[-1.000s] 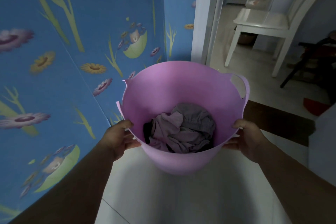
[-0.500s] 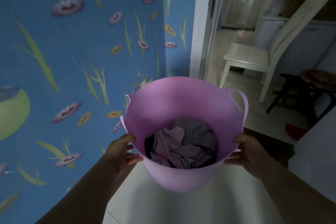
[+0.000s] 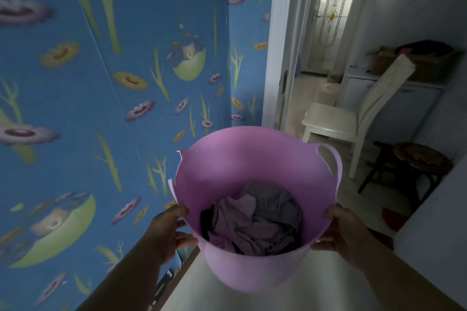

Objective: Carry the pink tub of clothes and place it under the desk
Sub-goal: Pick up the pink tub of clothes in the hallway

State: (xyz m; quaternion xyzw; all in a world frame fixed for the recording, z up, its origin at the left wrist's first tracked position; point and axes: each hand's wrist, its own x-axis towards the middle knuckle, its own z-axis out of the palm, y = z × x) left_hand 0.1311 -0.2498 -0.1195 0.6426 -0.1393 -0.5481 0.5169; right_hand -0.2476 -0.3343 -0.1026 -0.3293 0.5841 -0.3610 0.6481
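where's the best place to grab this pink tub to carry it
Grip the pink tub at its rim on opposite sides, as the left hand and right hand do now. The wall flares wide and soft, and only the right loop handle looks whole, so two side grips keep it level.

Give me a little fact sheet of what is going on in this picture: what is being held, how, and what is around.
held thing: pink tub, lifted off the floor
contents: crumpled clothes at the bottom
left hand: grips the near-left rim
right hand: grips the near-right rim
tub handles: loop on the far right; left one looks broken open
left side: blue flowered wall
ahead: open doorway, white chair, dark stool
desk: cannot tell
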